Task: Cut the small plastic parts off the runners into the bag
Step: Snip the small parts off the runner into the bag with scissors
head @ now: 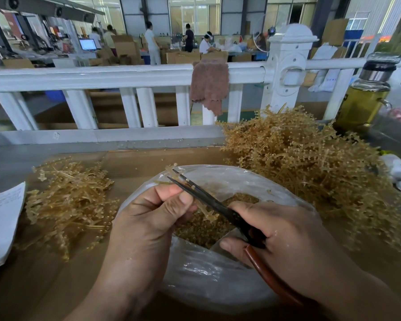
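runner (pixel 207 214) pinched in left hand (pixel 153 218)

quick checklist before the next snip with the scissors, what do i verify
1. Left hand pinches the amber plastic runner: ok.
2. Right hand grips the black-bladed scissors with red-brown handles: ok.
3. Blades slightly apart, lying along the runner's row of small parts: ok.
4. Runner and blades held over the open clear plastic bag, so cut pieces should drop in: ok.
5. Left thumb tip lies right beside the blade; whether it is clear: cannot tell.
6. Large pile of uncut amber runners on the right for the next pick: ok.
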Motion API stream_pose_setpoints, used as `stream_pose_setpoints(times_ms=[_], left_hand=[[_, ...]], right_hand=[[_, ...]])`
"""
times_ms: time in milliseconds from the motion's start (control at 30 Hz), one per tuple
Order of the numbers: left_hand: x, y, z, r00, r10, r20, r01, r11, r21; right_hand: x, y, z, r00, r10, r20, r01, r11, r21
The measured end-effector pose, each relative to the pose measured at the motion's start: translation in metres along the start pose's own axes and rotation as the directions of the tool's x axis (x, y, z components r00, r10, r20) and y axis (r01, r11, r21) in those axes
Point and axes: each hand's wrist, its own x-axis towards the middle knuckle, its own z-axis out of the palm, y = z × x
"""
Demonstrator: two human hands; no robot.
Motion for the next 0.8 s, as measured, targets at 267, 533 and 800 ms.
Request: stream_pose_setpoints(times_ms=[267, 533, 800], left_hand=[[-0.0025, 0.0031, 0.0013, 1.0, -0.004, 0.005, 0.005, 1.0, -0.027], [-0.0029, 0.0031, 0.0015, 0.999, -0.007, 0.035, 0.008, 0.999, -0.037], [-0.0012, 0.0016, 0.0003, 0.998, -0.012, 0.056, 0.014, 0.999, -0.034]], right_hand=[[0.0012, -0.0011, 0.0001, 1.0, -0.001, -0.012, 0.001, 1.0, 0.008], [0.002, -0.0016, -0.0016, 1.0, 0.014, 0.024, -0.015, 1.0, 0.016], [0.0019, -0.0024, -0.0028, 1.0, 0.013, 0.023, -0.014, 0.999, 0.041]])
